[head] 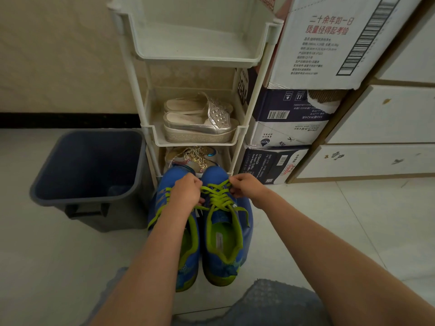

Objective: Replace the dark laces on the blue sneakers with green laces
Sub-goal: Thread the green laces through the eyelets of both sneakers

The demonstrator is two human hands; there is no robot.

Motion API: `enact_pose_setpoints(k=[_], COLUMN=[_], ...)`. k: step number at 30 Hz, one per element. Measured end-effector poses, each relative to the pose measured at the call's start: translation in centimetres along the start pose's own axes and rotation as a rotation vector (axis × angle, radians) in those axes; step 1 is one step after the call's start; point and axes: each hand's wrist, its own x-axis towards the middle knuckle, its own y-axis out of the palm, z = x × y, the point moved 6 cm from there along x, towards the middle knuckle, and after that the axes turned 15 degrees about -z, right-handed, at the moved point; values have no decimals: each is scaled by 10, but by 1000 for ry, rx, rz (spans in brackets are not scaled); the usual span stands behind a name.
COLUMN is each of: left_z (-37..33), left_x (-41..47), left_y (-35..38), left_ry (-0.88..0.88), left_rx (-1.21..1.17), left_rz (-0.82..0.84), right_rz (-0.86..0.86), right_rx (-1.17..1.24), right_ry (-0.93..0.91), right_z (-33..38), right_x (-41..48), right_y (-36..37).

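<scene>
Two blue sneakers with green lining stand side by side on the floor, toes pointing away from me. The right sneaker (223, 234) carries a green lace (220, 196) crossed through its eyelets, with loose ends trailing down both sides. My left hand (187, 192) pinches the lace at the left side of that shoe, near the toe end. My right hand (243, 185) pinches the lace on the opposite side. The left sneaker (186, 260) lies partly under my left forearm, with a green lace end (156, 215) showing beside it. No dark lace is visible.
A dark blue bin (89, 170) stands on the floor to the left. Just beyond the sneakers rises a white plastic shoe rack (195, 135) with silver platform sandals and glittery shoes. Stacked cardboard boxes (289, 128) and white drawers (386, 118) fill the right.
</scene>
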Motion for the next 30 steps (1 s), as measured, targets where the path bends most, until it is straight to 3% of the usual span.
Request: enact_pose_setpoints(k=[3,8,14,18,22,26,30], left_z=[-2,-8,-8,-10,-9,-6,-6], left_x=[0,-1,-4,-3,-5,-3,-1], left_y=[0,-1,0,2,2,3,3], left_ry=[30,95,69,88,127,127,142], left_rx=[19,147,139,186,238,225,235], left_rz=[-9,-22,8,44,57,62,42], right_rz=[17,60,18,-33,56,-72,22], right_rx=[32,-215,-277,-303,-99,74,-32], right_ry=[-5,-270,-354,-267,-54,134,36], right_z=[2,17,19,15,8,-1,11], right_x=[0,4,8,10,6,3,1], right_y=[-4,5,5,8,8,-3,-1])
